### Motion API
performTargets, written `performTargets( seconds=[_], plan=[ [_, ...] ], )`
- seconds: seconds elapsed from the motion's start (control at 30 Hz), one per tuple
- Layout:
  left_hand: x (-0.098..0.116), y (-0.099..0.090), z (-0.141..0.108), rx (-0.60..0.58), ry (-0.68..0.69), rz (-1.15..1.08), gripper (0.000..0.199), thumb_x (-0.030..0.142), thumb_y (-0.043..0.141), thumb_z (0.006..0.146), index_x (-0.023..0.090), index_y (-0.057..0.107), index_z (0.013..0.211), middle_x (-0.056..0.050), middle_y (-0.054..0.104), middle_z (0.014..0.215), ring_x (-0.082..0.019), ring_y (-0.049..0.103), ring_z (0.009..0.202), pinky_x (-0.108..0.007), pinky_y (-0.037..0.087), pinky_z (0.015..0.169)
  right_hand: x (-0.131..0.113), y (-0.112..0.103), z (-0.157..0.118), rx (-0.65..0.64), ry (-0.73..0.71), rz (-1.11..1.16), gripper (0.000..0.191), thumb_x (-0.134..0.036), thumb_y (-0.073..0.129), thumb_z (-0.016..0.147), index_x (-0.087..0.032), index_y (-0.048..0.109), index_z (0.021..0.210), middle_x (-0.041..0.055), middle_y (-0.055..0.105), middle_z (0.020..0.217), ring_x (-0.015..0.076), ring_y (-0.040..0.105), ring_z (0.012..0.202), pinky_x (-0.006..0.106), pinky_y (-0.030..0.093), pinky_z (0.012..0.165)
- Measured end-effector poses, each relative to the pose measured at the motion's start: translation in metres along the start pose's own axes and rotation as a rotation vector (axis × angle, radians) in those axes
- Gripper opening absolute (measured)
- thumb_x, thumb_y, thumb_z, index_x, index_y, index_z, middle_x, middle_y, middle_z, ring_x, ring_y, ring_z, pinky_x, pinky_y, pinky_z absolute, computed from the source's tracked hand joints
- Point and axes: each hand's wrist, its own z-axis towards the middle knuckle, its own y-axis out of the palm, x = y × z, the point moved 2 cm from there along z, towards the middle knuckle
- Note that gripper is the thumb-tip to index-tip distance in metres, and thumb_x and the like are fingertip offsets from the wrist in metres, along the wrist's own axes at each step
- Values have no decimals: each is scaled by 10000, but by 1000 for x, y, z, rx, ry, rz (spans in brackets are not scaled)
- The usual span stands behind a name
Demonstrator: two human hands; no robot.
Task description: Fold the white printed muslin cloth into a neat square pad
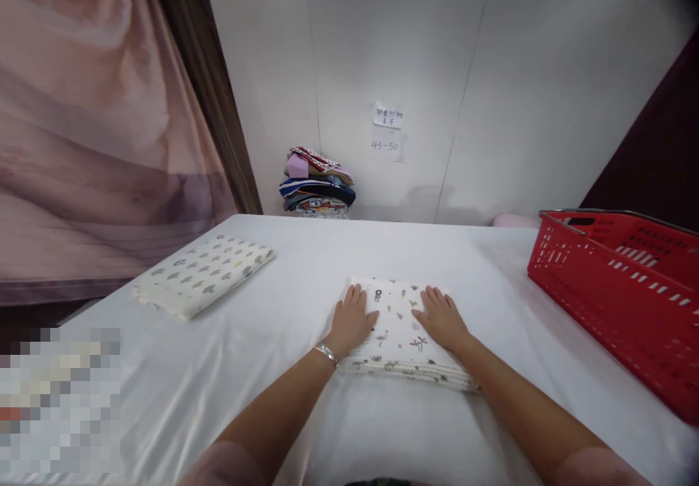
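Observation:
A folded white cloth [398,333] with small plant and bird prints lies on the white-covered table [393,424], its layered edge facing me. My left hand [353,318] rests flat on its left side, fingers spread, a silver bracelet at the wrist. On the right side of the same cloth lies my right hand [441,317], palm down with the fingers apart. Neither hand grips anything. Another folded cloth [207,275], cream with grey leaf-like prints, sits at the table's back left.
A red plastic basket [617,289] stands on the right side. Beyond the back edge is a stack of folded fabrics [317,183] against the wall. Paper notes [387,143] hang there. A pink curtain [103,122] hangs at left; the lower left corner is pixelated.

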Motion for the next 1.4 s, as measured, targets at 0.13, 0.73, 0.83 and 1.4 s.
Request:
performTargets(
  seconds=[0.13, 0.73, 0.83, 1.4],
  plan=[
    [11, -16, 17, 8, 0, 5, 658, 554, 353, 840, 132, 388, 1344, -136, 231, 1484, -295, 132, 1380, -519, 163, 1083, -3, -2, -1, 21, -8, -4, 645, -501, 299, 905, -72, 340, 1385, 154, 236, 1474, 285, 159, 1366, 453, 113, 1086],
    [-6, 17, 39, 115, 64, 44, 663, 581, 253, 866, 184, 318, 1394, -79, 232, 1492, -253, 105, 1390, -524, 167, 1081, -39, -24, -52, -136, -188, 156, 671, -582, 255, 895, -189, 240, 1439, 70, 146, 1506, 246, 83, 1387, 466, 85, 1110],
    [-6, 14, 41, 91, 60, 18, 664, 578, 265, 864, 184, 305, 1398, -79, 212, 1498, -248, 83, 1393, -526, 149, 1084, -46, -12, -70, -144, -231, 154, 644, -570, 258, 902, -188, 298, 1419, 77, 159, 1500, 247, 107, 1383, 469, 84, 1110],
    [-6, 3, -36, 34, 235, -69, 616, 599, 342, 853, 233, 389, 1345, -74, 261, 1482, -275, 161, 1378, -544, 146, 1086, -50, -15, -73, -128, -215, 219, 624, -569, 265, 902, -200, 347, 1398, 66, 171, 1499, 233, 100, 1385, 456, 57, 1113]
  ],
)
